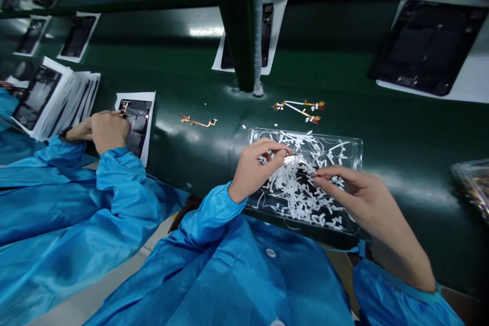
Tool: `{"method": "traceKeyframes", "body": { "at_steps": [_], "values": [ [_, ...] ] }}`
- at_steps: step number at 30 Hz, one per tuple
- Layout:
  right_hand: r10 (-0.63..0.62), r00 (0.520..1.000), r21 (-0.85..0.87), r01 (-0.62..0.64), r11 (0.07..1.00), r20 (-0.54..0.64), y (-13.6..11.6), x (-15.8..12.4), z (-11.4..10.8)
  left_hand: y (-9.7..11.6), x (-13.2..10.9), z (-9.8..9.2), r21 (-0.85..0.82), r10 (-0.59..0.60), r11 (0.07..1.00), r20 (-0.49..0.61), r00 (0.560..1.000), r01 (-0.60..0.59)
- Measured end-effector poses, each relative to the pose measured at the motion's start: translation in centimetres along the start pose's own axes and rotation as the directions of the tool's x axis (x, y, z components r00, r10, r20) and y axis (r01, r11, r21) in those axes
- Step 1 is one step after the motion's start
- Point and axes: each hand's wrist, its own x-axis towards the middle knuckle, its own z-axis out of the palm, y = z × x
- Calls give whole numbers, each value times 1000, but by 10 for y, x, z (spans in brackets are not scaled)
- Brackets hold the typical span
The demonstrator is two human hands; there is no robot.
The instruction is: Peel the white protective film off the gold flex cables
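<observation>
Both my hands are raised over a clear plastic tray point(355, 148) strewn with small white strips point(298, 198). My left hand point(256, 167) pinches one end of a thin flex cable point(301, 161), which shows a brownish tip and a pale length. My right hand point(353, 191) is closed at thumb and forefinger on its other end. The fingertips partly hide the cable. Behind the tray, orange-and-white flex cables point(301, 108) lie on the green bench. Another flex cable point(199, 121) rests farther left.
A green post point(235, 25) with a wrapped conduit point(257, 25) rises behind the tray. Black device housings point(430, 46) lie on white sheets. At left, a co-worker's hands point(109, 130) touch a housing point(138, 122). Another clear tray point(473, 183) sits at the right edge.
</observation>
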Motion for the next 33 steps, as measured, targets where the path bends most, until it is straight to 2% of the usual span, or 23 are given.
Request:
{"method": "traceKeyframes", "body": {
  "at_steps": [4, 6, 9, 13, 19, 23, 25, 28, 30, 33],
  "values": [
    [-43, 998, 41, 45, 998, -46, 4, -2, 2, 3, -4, 1, 193, 150, 974, -152, 977, -120],
    [-73, 996, 49, 76, 996, -53, 4, -2, 5, 7, -10, 8, 280, 232, 941, -121, 965, -191],
    [-118, 992, 51, 121, 991, -44, 2, -2, 7, 13, -18, 19, 318, 272, 912, 9, 962, -261],
    [-167, 986, 9, 168, 986, -26, 1, -1, 10, 16, -20, 26, 318, 216, 923, 44, 975, -218],
    [-195, 980, -42, 197, 980, 43, 0, 0, 9, 11, -17, 23, 399, 186, 890, 123, 975, -221],
    [-131, 991, -4, 131, 991, 30, -2, -8, -3, -3, -16, 7, 406, 73, 907, 112, 991, -113],
    [-97, 995, -15, 96, 995, -26, -4, -15, -13, -12, -15, -4, 414, 27, 909, 70, 997, -54],
    [-137, 986, -112, 126, 986, -98, -7, -22, -25, -18, -11, -18, 433, 20, 901, 7, 1000, -21],
    [-194, 978, -197, 177, 964, -69, -9, -21, -29, -13, -8, -21, 370, 20, 929, 10, 1000, -23],
    [-281, 959, -306, 274, 912, 22, -13, -12, -27, 3, -7, -12, 158, 67, 983, 131, 989, -87]
  ]
}}
